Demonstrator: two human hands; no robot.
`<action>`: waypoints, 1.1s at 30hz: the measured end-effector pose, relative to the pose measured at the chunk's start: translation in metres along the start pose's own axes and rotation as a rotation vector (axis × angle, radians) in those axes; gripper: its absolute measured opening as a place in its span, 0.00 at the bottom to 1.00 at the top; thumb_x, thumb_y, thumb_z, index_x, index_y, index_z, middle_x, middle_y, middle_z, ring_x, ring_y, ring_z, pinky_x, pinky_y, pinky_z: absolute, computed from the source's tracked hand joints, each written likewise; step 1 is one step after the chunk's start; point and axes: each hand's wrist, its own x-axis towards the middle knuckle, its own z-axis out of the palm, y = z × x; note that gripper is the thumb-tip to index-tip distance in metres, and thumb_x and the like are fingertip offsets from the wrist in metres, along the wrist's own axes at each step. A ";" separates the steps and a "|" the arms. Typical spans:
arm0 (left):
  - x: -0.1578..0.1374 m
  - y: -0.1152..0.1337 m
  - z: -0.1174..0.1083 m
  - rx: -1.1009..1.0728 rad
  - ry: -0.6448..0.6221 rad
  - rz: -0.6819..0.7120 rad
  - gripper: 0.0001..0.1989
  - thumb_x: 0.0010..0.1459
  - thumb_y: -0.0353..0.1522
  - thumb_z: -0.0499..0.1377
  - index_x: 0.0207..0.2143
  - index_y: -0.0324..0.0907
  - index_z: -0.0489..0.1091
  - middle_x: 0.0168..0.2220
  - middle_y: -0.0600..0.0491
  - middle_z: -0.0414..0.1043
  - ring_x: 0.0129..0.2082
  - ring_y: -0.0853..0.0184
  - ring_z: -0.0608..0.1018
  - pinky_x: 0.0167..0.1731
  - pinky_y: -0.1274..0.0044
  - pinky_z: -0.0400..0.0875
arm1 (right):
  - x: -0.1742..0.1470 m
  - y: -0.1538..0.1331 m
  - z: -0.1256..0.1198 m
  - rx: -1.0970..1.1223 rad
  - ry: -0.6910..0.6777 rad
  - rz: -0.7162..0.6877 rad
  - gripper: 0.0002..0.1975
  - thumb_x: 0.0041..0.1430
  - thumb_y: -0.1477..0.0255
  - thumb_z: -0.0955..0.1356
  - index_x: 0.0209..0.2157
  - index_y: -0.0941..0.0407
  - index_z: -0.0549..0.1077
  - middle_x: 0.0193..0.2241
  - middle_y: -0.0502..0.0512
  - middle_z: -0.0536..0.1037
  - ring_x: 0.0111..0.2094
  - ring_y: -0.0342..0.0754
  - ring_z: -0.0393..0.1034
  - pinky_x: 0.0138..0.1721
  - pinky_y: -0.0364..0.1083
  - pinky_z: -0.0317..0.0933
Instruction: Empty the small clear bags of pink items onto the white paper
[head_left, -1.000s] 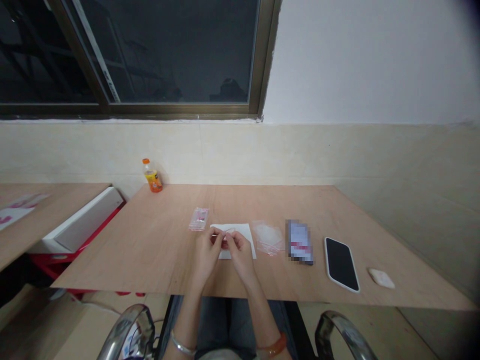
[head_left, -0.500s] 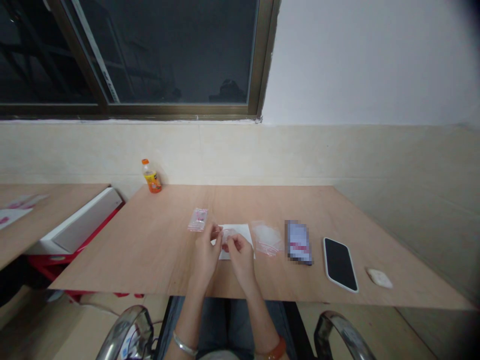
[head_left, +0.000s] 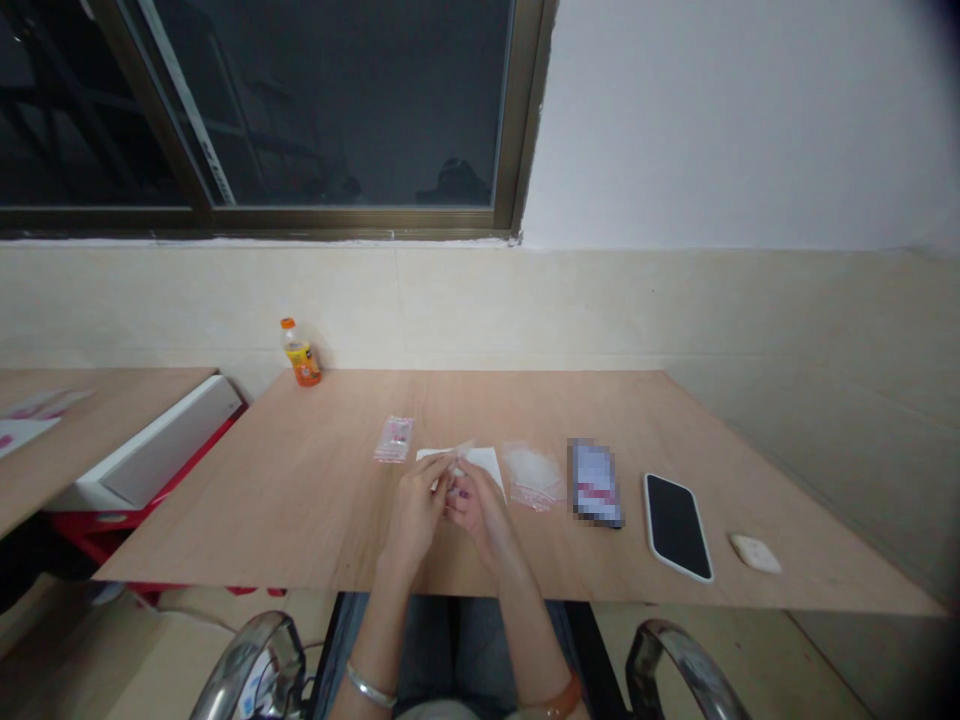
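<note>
Nearest the camera, 2 curved chrome chair arms, 1 at the left (head_left: 251, 660) and 1 at the right (head_left: 679, 665), flank the person's lap. 2 forearms rise from the lower edge: the left wrist wears 1 silver bangle (head_left: 369, 687), the right wrist 1 orange bangle (head_left: 559, 697).

At the near middle of the desk (head_left: 300, 500), the left hand (head_left: 416, 510) and right hand (head_left: 476, 512) meet, fingertips touching. Both grips are narrow, pinched together on 1 small clear bag (head_left: 455, 462) held just above the desk surface; what it contains is too small to tell. The small clear bag sits over 1 white paper sheet (head_left: 486, 462) lying flat on the desk beneath the fingers.

Just left of the sheet lies 1 small packet with pink print (head_left: 394, 438). Just right of the sheet lies 1 clear plastic pouch (head_left: 532, 474) with a red strip at its near edge. Further right, in a row and apart from one another: 1 blurred card or booklet (head_left: 595, 482), 1 black phone in a white case (head_left: 677, 512), face up, and 1 small white oval object (head_left: 756, 553).

At the far left corner of the desk, against the wall, stands 1 upright orange bottle (head_left: 300, 352). Left of the desk, 1 white and red box (head_left: 142, 455) lies tilted between it and 1 second wooden desk (head_left: 90, 420). Above the tiled wall runs 1 dark window (head_left: 300, 110).
</note>
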 end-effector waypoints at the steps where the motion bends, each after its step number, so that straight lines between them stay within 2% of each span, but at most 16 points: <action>1: 0.000 0.001 0.000 0.001 -0.019 0.005 0.14 0.49 0.26 0.57 0.38 0.48 0.75 0.43 0.49 0.74 0.43 0.59 0.73 0.48 0.68 0.62 | 0.001 -0.003 -0.002 0.082 -0.039 0.075 0.17 0.47 0.58 0.68 0.32 0.57 0.70 0.28 0.54 0.76 0.28 0.47 0.72 0.30 0.47 0.67; 3: 0.001 0.003 0.001 0.004 -0.062 0.015 0.12 0.47 0.28 0.60 0.36 0.49 0.76 0.44 0.50 0.73 0.46 0.57 0.71 0.52 0.66 0.58 | 0.003 -0.006 -0.007 0.164 -0.084 0.173 0.18 0.50 0.56 0.66 0.32 0.57 0.71 0.29 0.56 0.77 0.30 0.48 0.73 0.33 0.47 0.67; 6: 0.001 0.002 0.002 0.026 -0.129 0.039 0.13 0.46 0.30 0.62 0.37 0.49 0.76 0.47 0.49 0.72 0.49 0.56 0.68 0.54 0.64 0.53 | 0.008 -0.007 -0.015 0.189 -0.067 0.189 0.13 0.50 0.60 0.68 0.30 0.57 0.71 0.26 0.54 0.77 0.29 0.46 0.73 0.34 0.45 0.67; 9: -0.001 0.005 0.001 0.067 -0.172 0.068 0.14 0.46 0.28 0.61 0.37 0.49 0.76 0.49 0.49 0.71 0.49 0.55 0.68 0.54 0.64 0.54 | 0.012 -0.004 -0.020 0.148 -0.058 0.122 0.11 0.47 0.64 0.70 0.29 0.57 0.71 0.26 0.53 0.77 0.27 0.46 0.72 0.31 0.46 0.68; 13: -0.002 0.011 0.001 -0.006 -0.123 0.049 0.04 0.44 0.28 0.61 0.25 0.45 0.75 0.45 0.49 0.73 0.48 0.57 0.70 0.53 0.65 0.56 | 0.012 -0.002 -0.020 0.147 0.080 -0.056 0.14 0.41 0.65 0.73 0.28 0.56 0.68 0.27 0.54 0.77 0.28 0.50 0.73 0.28 0.48 0.68; 15: 0.000 0.010 0.005 -0.190 0.047 -0.050 0.03 0.47 0.31 0.59 0.23 0.43 0.72 0.42 0.49 0.74 0.46 0.59 0.72 0.50 0.66 0.61 | 0.011 -0.002 -0.019 0.146 0.153 -0.159 0.17 0.40 0.66 0.74 0.31 0.54 0.67 0.30 0.53 0.77 0.31 0.51 0.74 0.30 0.48 0.68; 17: 0.003 0.002 0.012 -0.490 0.287 -0.263 0.08 0.51 0.35 0.54 0.25 0.41 0.69 0.40 0.48 0.75 0.43 0.62 0.74 0.45 0.69 0.66 | 0.011 -0.001 -0.015 0.104 0.221 -0.258 0.22 0.41 0.67 0.74 0.38 0.53 0.64 0.33 0.52 0.76 0.34 0.51 0.74 0.33 0.48 0.69; 18: 0.004 -0.003 0.016 -0.649 0.358 -0.404 0.11 0.53 0.37 0.51 0.27 0.41 0.69 0.39 0.47 0.75 0.41 0.63 0.75 0.42 0.70 0.68 | 0.011 0.000 -0.013 0.062 0.251 -0.299 0.24 0.41 0.67 0.73 0.41 0.52 0.63 0.35 0.52 0.75 0.35 0.50 0.74 0.34 0.48 0.69; 19: 0.005 -0.008 0.021 -0.791 0.337 -0.557 0.12 0.54 0.38 0.50 0.27 0.40 0.69 0.36 0.47 0.75 0.38 0.64 0.76 0.40 0.71 0.70 | 0.011 0.002 -0.011 0.015 0.277 -0.335 0.28 0.41 0.67 0.73 0.44 0.52 0.61 0.36 0.52 0.75 0.35 0.50 0.74 0.35 0.48 0.69; 21: 0.006 -0.018 0.030 -1.020 0.167 -0.753 0.14 0.54 0.39 0.51 0.29 0.38 0.69 0.32 0.45 0.75 0.34 0.64 0.77 0.38 0.72 0.71 | 0.012 0.008 -0.007 -0.088 0.299 -0.402 0.33 0.41 0.67 0.73 0.49 0.52 0.58 0.38 0.53 0.74 0.36 0.49 0.73 0.37 0.49 0.68; 23: 0.005 -0.023 0.038 -1.181 0.021 -0.802 0.13 0.54 0.38 0.52 0.30 0.37 0.70 0.32 0.44 0.75 0.35 0.63 0.78 0.39 0.71 0.72 | 0.014 0.016 -0.004 -0.195 0.285 -0.477 0.36 0.41 0.68 0.73 0.52 0.53 0.56 0.41 0.56 0.73 0.40 0.50 0.72 0.42 0.50 0.67; 26: 0.005 -0.027 0.047 -1.293 -0.036 -0.757 0.10 0.53 0.34 0.53 0.31 0.37 0.71 0.34 0.44 0.76 0.41 0.60 0.77 0.44 0.69 0.71 | 0.016 0.030 -0.002 -0.354 0.264 -0.582 0.38 0.41 0.70 0.72 0.54 0.53 0.55 0.46 0.60 0.71 0.47 0.52 0.67 0.48 0.52 0.62; 30: 0.007 -0.035 0.054 -1.287 0.006 -0.736 0.07 0.51 0.29 0.54 0.29 0.38 0.71 0.34 0.47 0.77 0.42 0.60 0.76 0.46 0.68 0.70 | 0.018 0.042 -0.004 -0.468 0.251 -0.624 0.38 0.43 0.69 0.72 0.56 0.53 0.55 0.49 0.61 0.69 0.50 0.53 0.64 0.49 0.52 0.61; 33: 0.007 -0.044 0.057 -1.270 0.164 -0.815 0.07 0.50 0.24 0.53 0.24 0.39 0.69 0.25 0.50 0.74 0.30 0.65 0.78 0.37 0.72 0.73 | 0.019 0.042 -0.008 -0.494 0.278 -0.640 0.38 0.44 0.68 0.71 0.57 0.54 0.55 0.48 0.61 0.70 0.48 0.53 0.65 0.46 0.50 0.62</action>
